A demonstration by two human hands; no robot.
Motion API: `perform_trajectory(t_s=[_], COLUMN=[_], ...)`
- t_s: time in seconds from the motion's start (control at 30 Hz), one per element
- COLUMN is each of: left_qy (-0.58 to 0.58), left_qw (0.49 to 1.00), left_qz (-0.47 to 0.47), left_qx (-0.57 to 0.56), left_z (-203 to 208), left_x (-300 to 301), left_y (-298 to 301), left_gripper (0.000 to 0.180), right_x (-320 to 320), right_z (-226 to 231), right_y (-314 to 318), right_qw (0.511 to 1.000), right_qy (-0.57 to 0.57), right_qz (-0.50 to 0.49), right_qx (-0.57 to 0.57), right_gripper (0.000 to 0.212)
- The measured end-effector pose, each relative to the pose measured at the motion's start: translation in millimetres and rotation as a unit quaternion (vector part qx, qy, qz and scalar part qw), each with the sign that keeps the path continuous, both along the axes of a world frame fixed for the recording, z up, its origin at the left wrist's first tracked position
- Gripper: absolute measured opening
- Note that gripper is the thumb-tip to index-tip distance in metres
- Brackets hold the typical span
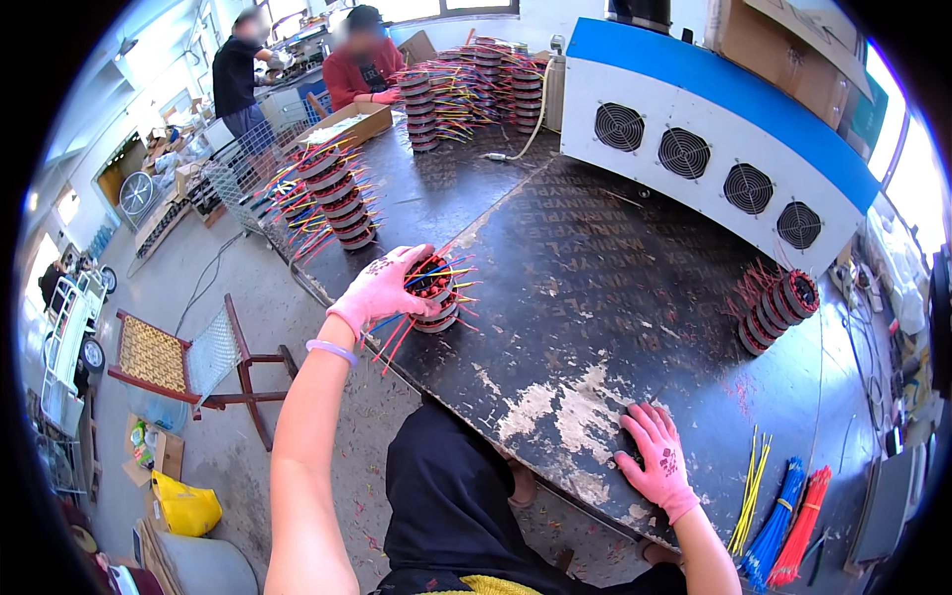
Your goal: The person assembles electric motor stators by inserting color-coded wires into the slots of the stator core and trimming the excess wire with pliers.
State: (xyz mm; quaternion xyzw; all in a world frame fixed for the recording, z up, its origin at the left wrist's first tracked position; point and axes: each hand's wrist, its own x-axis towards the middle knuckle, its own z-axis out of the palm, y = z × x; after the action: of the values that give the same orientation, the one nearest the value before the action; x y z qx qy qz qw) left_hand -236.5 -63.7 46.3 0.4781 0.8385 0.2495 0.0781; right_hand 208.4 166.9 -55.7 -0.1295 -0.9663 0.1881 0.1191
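My left hand (380, 290), in a pink glove, grips the top motor stator (433, 281) of a short stack by the table's left edge. Red, blue and yellow wires stick out from this stack. My right hand (654, 458), also pink-gloved, lies on the worn tabletop near the front edge, fingers stretched out and holding nothing. Beyond my left hand rises a taller leaning stack of wired stators (342, 203). Another stator stack (778, 312) tilts at the right. Yellow wires (751, 496), a blue wire bundle (776, 526) and a red wire bundle (805, 526) lie right of my right hand.
A blue-and-white cabinet with fans (694, 139) stands along the dark table's (555, 288) far right side. More stator stacks (476, 89) fill the far end, near a person in red (362, 64). A folding chair (193, 357) is on the floor at left.
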Motion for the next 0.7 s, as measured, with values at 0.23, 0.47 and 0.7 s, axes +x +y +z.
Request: perform_trajectory(t_s=[0.23,0.47,0.7], left_qy=[0.1,0.131,0.093], left_qw=[0.993,0.991,0.99], left_qz=[-0.043,-0.009,0.028], left_qx=[0.035,0.0,-0.1], left_z=[1.5,-51.3,-12.9], left_x=[14.8,-19.2,3.1], left_y=[9.6,-1.4,8.9], left_gripper=[0.081,0.123,0.123], right_x=[5.3,2.2,3.0], right_z=[-10.3,-8.6,-3.8], right_y=[-3.5,-3.5,0.1], right_qw=[0.999,0.997,0.997], right_qy=[0.047,0.034,0.028], right_qz=[-0.013,0.058,0.045], right_qx=[-0.017,0.046,0.054], right_gripper=[0.058,0.052,0.049])
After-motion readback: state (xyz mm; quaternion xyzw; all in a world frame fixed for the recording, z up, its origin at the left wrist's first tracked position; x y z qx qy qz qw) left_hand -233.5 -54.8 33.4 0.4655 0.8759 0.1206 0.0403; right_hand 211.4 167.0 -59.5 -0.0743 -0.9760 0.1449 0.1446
